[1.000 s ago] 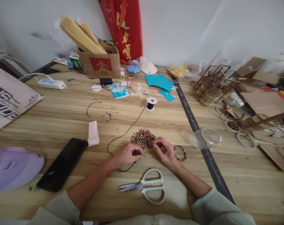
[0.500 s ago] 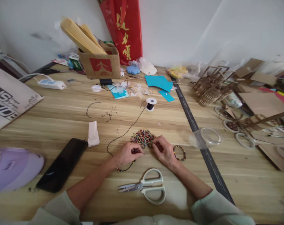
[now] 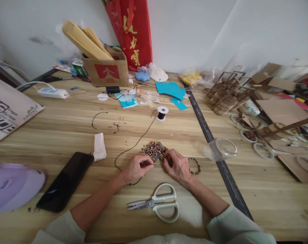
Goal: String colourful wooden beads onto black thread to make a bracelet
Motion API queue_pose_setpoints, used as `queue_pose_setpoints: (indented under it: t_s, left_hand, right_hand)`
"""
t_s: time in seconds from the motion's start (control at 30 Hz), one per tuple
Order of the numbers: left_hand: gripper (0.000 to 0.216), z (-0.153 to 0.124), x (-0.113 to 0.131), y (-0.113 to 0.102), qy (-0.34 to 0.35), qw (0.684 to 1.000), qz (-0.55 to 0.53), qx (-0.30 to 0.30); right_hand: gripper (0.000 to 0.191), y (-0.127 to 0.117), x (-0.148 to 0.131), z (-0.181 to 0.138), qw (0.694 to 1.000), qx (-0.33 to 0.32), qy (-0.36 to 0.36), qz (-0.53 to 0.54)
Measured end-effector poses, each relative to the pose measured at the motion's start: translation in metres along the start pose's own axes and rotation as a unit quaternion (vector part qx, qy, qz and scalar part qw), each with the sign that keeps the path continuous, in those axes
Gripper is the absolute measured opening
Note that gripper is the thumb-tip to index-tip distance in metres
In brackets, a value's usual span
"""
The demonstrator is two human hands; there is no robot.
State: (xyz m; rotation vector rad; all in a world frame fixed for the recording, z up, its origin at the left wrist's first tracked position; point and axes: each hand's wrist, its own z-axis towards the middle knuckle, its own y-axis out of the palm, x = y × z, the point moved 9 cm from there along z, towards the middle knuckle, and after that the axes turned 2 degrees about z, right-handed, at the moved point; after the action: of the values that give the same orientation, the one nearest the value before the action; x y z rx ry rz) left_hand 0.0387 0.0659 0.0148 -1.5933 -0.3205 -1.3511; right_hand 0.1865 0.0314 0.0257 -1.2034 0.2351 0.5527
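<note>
A heap of small multicoloured beads [image 3: 154,150] lies on the wooden table. My left hand [image 3: 138,167] pinches a thin black cord [image 3: 137,182] near its tip, which points right, just below the heap. Several beads are strung on the part of the cord hanging under that hand. The cord runs back to a white spool [image 3: 162,113]. At the heap's right edge, my right hand [image 3: 178,166] rests with fingers curled together; whatever is between the fingertips is hidden. Beside it lies a beaded bracelet [image 3: 194,166]. Scissors with pale handles [image 3: 154,202] lie in front, blades pointing left.
To the left are a black phone [image 3: 65,181], a folded white paper [image 3: 99,146] and a purple object [image 3: 15,188]. A clear plastic cup [image 3: 220,149] lies at right. Behind stand a cardboard box [image 3: 105,72] and a red bag [image 3: 133,34]; small bamboo baskets [image 3: 226,96] stand back right.
The view has shifted slightly. Both hands stay by the bead heap, with my left hand still pinching the cord and my right fingers still at the heap's edge.
</note>
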Motion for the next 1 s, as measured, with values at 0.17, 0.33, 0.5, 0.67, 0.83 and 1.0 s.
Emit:
queue_pose_setpoints:
  t_s: [0.17, 0.33, 0.5, 0.67, 0.83, 1.0]
  left_hand:
    - [0.01, -0.001, -0.001, -0.003, -0.012, 1.0, -0.013, 0.014]
    - [0.012, -0.001, -0.008, -0.009, -0.029, 0.998, -0.032, 0.05]
    - [0.011, 0.0, -0.02, -0.02, -0.059, 0.991, -0.048, 0.111]
    - [0.01, 0.001, -0.024, -0.024, -0.082, 0.986, -0.06, 0.134]
    - [0.01, 0.002, -0.024, -0.021, -0.082, 0.988, -0.057, 0.122]
    - [0.012, 0.003, -0.018, -0.017, -0.058, 0.992, -0.053, 0.099]
  right_hand:
    - [0.007, 0.001, -0.001, 0.001, 1.0, -0.005, -0.007, -0.007]
    - [0.007, 0.002, -0.003, 0.001, 1.0, -0.005, -0.022, -0.012]
    - [0.01, 0.002, -0.005, 0.001, 0.999, -0.006, -0.033, -0.011]
    - [0.01, 0.004, -0.006, 0.0, 0.999, -0.015, -0.04, -0.024]
    - [0.011, 0.005, -0.009, 0.0, 0.998, -0.029, -0.05, -0.019]
    - [0.011, 0.007, -0.012, 0.001, 0.997, -0.041, -0.06, -0.029]
